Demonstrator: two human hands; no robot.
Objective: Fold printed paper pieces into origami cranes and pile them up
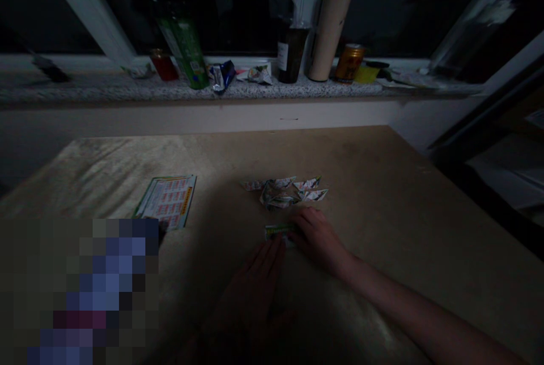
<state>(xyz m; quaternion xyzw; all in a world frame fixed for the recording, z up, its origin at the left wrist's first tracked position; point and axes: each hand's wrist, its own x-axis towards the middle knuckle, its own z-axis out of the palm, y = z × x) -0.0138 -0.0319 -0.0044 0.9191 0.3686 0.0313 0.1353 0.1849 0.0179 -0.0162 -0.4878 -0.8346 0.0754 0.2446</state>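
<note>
A small printed piece of paper (276,233), which looks folded, lies on the table in front of me. My left hand (257,277) is stretched out flat, its fingertips resting on the near edge of that paper. At its right end, my right hand (318,238) curls its fingers over the paper and partly hides it. Just beyond my hands lie several folded paper pieces (283,192), pointed and printed, some of them touching. The light is dim, so the fingertips are hard to make out.
To the left lies a stack of printed sheets (168,200), with a pixelated area below. Behind the table, a granite sill (255,90) holds a green bottle (185,50), a dark cup (292,53) with a straw, a tall flask (334,19), an orange can (349,63) and wrappers (223,76).
</note>
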